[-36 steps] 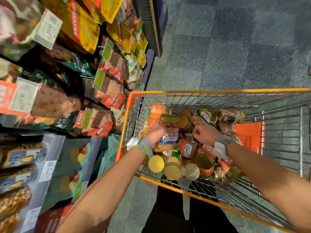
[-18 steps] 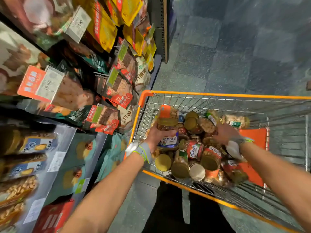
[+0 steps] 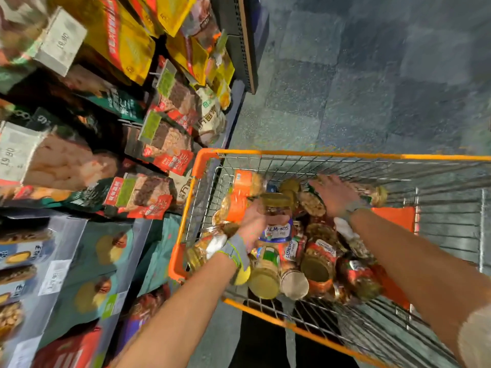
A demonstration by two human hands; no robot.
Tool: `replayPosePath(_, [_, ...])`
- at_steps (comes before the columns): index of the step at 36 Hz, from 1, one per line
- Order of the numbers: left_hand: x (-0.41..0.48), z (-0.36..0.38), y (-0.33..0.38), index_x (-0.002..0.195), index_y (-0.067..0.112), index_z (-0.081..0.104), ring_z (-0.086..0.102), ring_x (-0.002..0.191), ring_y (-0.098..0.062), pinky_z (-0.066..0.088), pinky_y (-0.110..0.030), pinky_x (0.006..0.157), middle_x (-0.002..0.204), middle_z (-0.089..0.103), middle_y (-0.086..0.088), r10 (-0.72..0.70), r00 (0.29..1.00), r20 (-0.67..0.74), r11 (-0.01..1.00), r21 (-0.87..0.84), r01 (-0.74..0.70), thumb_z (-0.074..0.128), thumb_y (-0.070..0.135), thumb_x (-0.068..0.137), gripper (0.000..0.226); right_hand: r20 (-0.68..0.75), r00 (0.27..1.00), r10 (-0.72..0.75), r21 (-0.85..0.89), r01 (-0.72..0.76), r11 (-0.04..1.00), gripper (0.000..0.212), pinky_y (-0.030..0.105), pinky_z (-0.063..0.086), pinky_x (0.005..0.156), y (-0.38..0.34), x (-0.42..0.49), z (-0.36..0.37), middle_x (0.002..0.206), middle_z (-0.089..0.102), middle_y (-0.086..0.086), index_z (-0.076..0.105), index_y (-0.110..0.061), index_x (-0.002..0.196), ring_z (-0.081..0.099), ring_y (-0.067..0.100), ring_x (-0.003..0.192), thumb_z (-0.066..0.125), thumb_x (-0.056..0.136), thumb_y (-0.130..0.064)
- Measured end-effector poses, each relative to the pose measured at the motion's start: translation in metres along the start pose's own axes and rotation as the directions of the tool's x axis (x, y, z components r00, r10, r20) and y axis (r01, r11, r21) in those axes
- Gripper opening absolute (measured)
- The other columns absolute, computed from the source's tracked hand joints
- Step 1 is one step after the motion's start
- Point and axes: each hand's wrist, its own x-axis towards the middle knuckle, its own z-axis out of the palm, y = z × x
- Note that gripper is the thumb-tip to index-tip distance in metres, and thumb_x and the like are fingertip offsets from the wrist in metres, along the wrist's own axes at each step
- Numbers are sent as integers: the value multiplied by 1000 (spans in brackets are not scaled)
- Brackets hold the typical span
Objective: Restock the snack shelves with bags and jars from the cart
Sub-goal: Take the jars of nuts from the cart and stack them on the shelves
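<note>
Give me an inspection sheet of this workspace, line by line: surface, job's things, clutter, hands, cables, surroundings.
Surface: wire cart with an orange rim, beside the shelves.
Job's things: almonds jar held over a heap of jars lying in the cart; bags on the shelves.
Clutter: nothing seen.
Hands: left hand grips the almonds jar; right hand open, fingers spread over the far jars.
Cables: nothing seen.
Surroundings: grey tiled floor; price tags on the shelves.
</note>
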Motion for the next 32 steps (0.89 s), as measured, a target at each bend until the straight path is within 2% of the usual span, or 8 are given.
replayPosePath(4, [7,5,-2,104,23,66,73,99,-23,56,-47,96,104,77,-4,-14,999,-50,1000,-25,13,91,7,66,48,29,985,172,259,-174,950,79,57,34,113,8,19,7,159,25,12,22,-22,155,24,38,144,67,90,-24])
replayPosePath(9, [26,13,-13,115,24,69,71,107,-31,53,-57,98,112,76,-6,-29,998,-63,999,-18,28,102,40,36,87,-56,935,350,398,-301,867,60,48,41,107,25,9,20,145,33,19,38,-9,142,31,37,138,64,92,-29])
replayPosePath(14, [26,42,6,95,39,76,70,109,-26,53,-48,100,110,76,-3,10,1000,-13,1000,20,-9,93,24,46,54,58,799,598,473,-550,689,57,53,39,105,78,-2,48,139,42,29,44,4,135,41,44,129,64,89,-24])
replayPosePath(19, [39,67,6,118,21,69,69,110,-22,52,-45,103,113,76,-3,44,997,57,999,-15,-43,90,7,63,61,185,690,700,425,-698,576,54,56,32,110,110,10,65,157,27,20,29,-9,152,28,40,142,50,103,-20])
replayPosePath(23, [56,78,0,124,20,65,68,113,-24,50,-49,104,115,75,-3,32,997,71,999,-28,-30,95,14,55,75,173,752,637,479,-629,613,63,58,39,106,118,16,66,158,23,20,23,-18,154,27,44,141,55,100,-25])
replayPosePath(25, [64,81,-1,124,22,64,68,113,-23,49,-50,105,116,75,0,18,998,63,999,-31,-16,97,23,49,82,139,696,704,528,-654,542,58,56,37,105,115,18,68,155,29,26,27,-10,153,35,47,136,47,104,-33])
replayPosePath(30, [72,93,-5,124,20,64,69,111,-26,50,-53,103,114,75,-2,-18,999,49,999,-27,20,100,28,43,89,94,718,689,492,-635,595,60,56,40,101,109,21,76,153,30,31,27,-12,155,40,50,131,49,103,-35])
replayPosePath(32, [74,97,-6,123,20,63,70,110,-24,51,-51,102,113,75,0,-16,999,42,1000,2,16,101,32,42,90,53,796,603,479,-550,684,54,58,44,96,119,25,84,154,23,32,27,-17,153,37,52,131,46,103,-24])
